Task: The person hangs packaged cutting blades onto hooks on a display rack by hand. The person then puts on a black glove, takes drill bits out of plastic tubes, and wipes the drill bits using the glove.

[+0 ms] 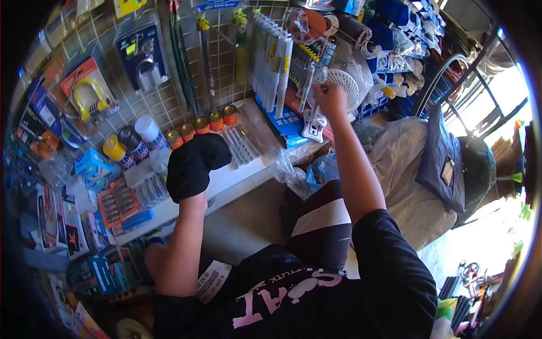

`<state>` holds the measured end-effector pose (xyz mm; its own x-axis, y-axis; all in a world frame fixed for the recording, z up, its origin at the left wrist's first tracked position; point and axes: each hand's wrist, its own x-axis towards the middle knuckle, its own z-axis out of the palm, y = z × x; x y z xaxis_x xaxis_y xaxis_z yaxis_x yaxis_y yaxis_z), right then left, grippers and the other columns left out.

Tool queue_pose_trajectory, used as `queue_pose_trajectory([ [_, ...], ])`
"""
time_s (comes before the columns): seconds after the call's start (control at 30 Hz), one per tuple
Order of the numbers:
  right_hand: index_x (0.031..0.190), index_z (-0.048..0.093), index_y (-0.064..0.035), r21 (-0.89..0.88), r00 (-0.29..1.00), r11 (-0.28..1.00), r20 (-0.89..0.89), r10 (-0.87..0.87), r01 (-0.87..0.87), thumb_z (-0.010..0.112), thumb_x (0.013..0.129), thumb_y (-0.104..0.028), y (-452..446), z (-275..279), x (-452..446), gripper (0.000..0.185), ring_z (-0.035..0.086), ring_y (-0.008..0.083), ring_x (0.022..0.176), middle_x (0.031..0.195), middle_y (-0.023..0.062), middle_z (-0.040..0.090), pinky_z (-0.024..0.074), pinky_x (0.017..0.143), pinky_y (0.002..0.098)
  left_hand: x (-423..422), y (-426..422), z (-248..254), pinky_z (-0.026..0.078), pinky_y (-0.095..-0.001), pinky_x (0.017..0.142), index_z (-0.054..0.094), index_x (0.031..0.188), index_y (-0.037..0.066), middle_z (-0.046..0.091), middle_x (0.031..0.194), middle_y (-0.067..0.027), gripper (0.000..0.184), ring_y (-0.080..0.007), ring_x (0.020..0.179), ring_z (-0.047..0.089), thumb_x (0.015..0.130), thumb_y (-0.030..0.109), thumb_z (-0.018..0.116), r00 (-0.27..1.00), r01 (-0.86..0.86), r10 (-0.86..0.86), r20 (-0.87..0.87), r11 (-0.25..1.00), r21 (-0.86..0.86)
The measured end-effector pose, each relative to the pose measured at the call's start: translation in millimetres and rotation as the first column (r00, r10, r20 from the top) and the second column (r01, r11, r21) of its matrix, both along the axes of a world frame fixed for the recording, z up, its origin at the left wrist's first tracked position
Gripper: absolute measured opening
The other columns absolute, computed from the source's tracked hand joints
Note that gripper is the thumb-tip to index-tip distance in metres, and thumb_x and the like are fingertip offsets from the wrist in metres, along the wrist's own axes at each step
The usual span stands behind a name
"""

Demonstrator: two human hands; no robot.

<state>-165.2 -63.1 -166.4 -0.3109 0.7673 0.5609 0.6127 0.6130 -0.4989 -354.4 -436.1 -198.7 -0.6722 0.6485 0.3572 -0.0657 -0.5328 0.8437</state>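
Black cloth covers my left hand past the knuckles, so its fingers are hidden. It is above the front of the white shelf, near small gold-topped cans and packs of drill bits. Further right, my right hand has its fingers closed at a small white fan, in front of its round grille. The fan's white base stands by a blue box on the shelf.
A wire grid behind the shelf carries packaged padlocks and a yellow cable lock. Spray cans stand at left. White tubes hang near the fan. Plastic-covered goods bulge on the right.
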Motion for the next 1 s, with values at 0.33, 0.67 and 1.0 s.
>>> queue_pose_trajectory([
  [0.33,0.126,0.045,-0.0067,-0.439,0.599,0.415,-0.668,0.442,-0.796,0.063,0.098,-0.021,-201,66,17,0.036,0.056,0.0093,0.048,0.083,0.0167,0.072,0.0396,0.041,0.0199,31,1,-49,0.044,-0.03,0.049,0.063,0.104,0.008,0.055,0.066,-0.003,0.017,-0.0143,0.054,0.053,0.088,0.008,0.056,-0.667,-0.641,0.175,-0.724,0.359,0.678],
  [0.67,0.154,0.025,-0.0044,-0.366,0.291,-0.162,-0.887,0.357,-0.916,0.054,0.103,-0.022,-212,-18,-3,0.062,0.07,0.0223,0.071,0.127,0.0251,0.062,0.0575,0.061,0.0281,63,-36,-33,0.047,-0.0297,0.05,0.067,0.095,0.001,0.061,0.068,-0.0061,0.019,-0.0184,0.059,0.06,0.088,0.012,0.053,-0.596,-0.711,-0.222,-0.772,0.592,0.379],
  [1.0,0.098,0.054,-0.0052,-0.53,0.496,0.047,-0.753,0.434,-0.847,0.069,0.095,-0.01,-215,-48,-20,0.017,0.065,0.0142,0.059,0.082,0.014,0.07,0.0546,0.054,0.0268,71,-16,-6,0.051,-0.0437,0.055,0.066,0.099,0.001,0.062,0.083,-0.0257,0.029,-0.0307,0.057,0.063,0.089,0.026,0.057,0.273,-0.705,-0.391,-0.879,0.541,-0.459],
])
